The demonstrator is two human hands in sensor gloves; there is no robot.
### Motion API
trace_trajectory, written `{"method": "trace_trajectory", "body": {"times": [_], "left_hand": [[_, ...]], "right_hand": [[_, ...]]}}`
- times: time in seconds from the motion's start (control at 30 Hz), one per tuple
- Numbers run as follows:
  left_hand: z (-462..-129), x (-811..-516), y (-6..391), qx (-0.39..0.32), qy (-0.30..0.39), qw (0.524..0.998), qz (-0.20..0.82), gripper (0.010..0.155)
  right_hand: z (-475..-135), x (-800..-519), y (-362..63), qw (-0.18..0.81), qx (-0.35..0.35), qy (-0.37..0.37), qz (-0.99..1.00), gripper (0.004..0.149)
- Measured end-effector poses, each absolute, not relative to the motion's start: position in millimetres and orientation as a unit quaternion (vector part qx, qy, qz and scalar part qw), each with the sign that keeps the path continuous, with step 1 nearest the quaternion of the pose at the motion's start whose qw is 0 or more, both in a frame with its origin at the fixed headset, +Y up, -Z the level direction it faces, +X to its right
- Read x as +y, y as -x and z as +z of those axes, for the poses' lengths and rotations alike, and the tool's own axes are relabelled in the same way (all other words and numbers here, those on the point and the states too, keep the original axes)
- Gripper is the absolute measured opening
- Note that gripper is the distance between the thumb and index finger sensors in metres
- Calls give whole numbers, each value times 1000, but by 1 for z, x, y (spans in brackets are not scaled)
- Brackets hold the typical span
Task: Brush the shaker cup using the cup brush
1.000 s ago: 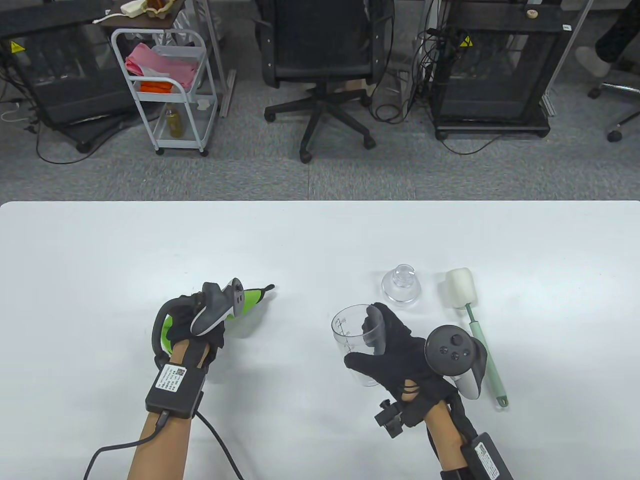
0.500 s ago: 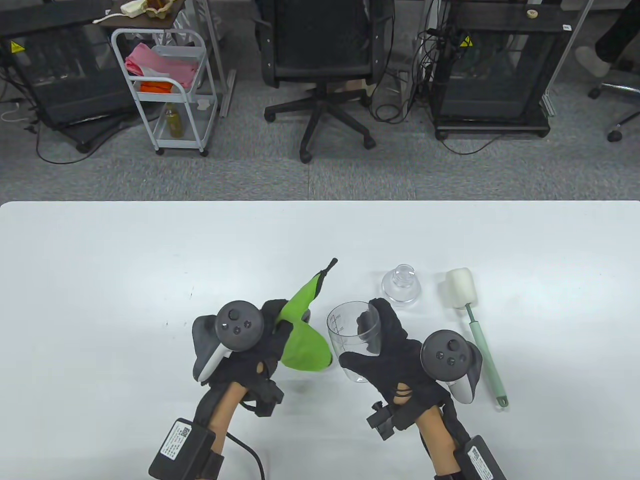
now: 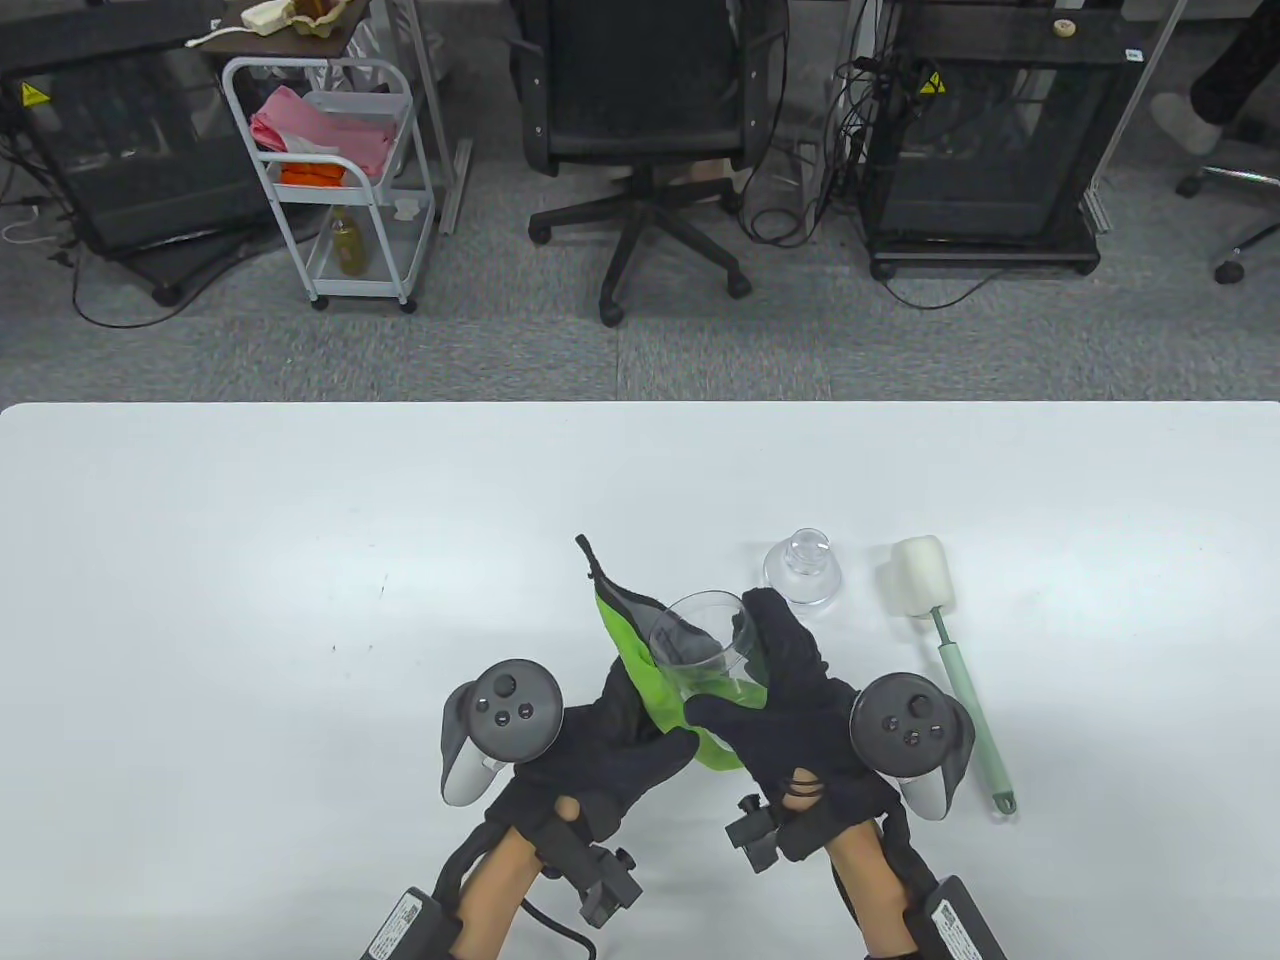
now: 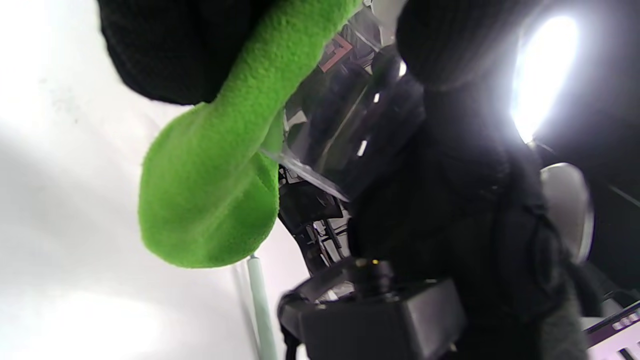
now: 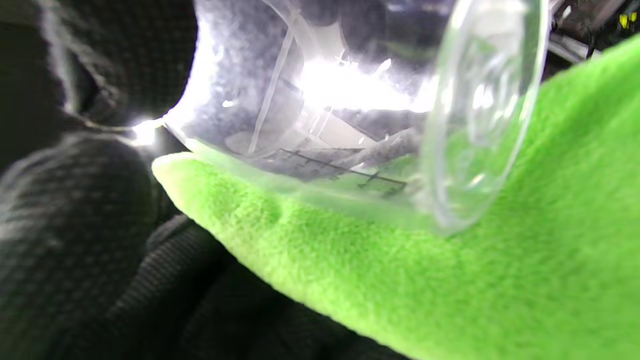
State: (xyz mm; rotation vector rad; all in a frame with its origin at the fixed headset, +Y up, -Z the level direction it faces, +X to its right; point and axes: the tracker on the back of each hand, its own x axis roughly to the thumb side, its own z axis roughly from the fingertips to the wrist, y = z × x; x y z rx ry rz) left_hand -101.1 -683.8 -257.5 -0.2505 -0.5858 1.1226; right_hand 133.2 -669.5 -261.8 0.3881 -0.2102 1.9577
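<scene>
My right hand (image 3: 790, 720) grips the clear shaker cup (image 3: 705, 640) and holds it tilted above the table, mouth toward the far left. My left hand (image 3: 620, 740) holds a green cloth (image 3: 650, 670) and presses it against the cup's left and under side. In the right wrist view the cloth (image 5: 450, 280) lies under the cup (image 5: 360, 115). In the left wrist view the cloth (image 4: 210, 190) hangs beside the cup (image 4: 330, 130). The cup brush (image 3: 945, 640), white sponge head and pale green handle, lies on the table to the right of my right hand.
The clear shaker lid (image 3: 802, 572) sits on the white table (image 3: 250, 600) just beyond the cup. An office chair (image 3: 650, 130), a white cart (image 3: 335, 170) and black cabinets stand on the floor past the table's far edge.
My left hand has carried the green cloth rightward from the table's middle left to the cup and now presses it on the cup. My right hand has tilted the cup slightly.
</scene>
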Motion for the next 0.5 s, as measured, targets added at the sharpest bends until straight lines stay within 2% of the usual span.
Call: {"method": "trace_trajectory", "body": {"times": [0.13, 0.17, 0.27, 0.4, 0.5], "left_hand": [[-258, -687, 103, -256, 108, 799, 534, 100], [-258, -689, 104, -257, 111, 786, 552, 103], [-258, -692, 105, -237, 108, 778, 572, 104], [-260, -693, 105, -231, 100, 776, 578, 106], [-258, -692, 104, -233, 94, 779, 575, 108]], "right_hand": [[-270, -683, -127, 599, 29, -237, 764, 91], [-270, -687, -125, 617, 54, -240, 748, 91], [-271, -684, -122, 593, 49, -233, 769, 92], [-263, -667, -125, 518, -73, -209, 826, 86], [-266, -671, -127, 553, -24, -230, 800, 81]]}}
